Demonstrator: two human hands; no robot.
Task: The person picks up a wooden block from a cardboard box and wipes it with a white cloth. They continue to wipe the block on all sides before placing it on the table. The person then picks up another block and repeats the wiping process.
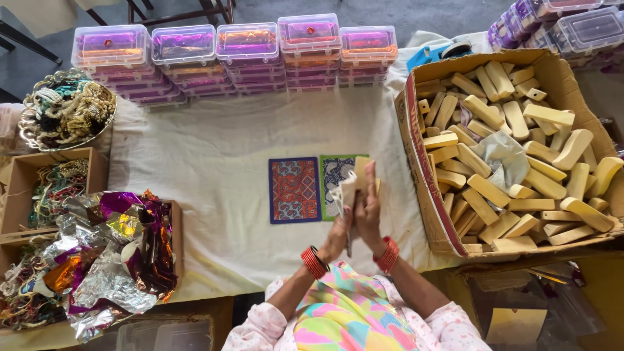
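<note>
Block [361, 170], pale wood, with white paper [344, 190]: pressed between left hand [339, 235] and right hand [368, 211], palms together, above near edge of cloth [214, 156]. Patterned cards [294, 190] just left. Box [422, 188] of blocks right. Risk, judged: paper slipping or creasing if palms part.

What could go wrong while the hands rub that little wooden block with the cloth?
1. The wooden block is pinched between the left hand and right hand above the table, so it might slip and drop onto the patterned cards below.
2. The cardboard box looks heaped with blocks near its rim; a bump could probably spill some.
3. The foil sheets lie in a loose pile and might slide off.
</note>
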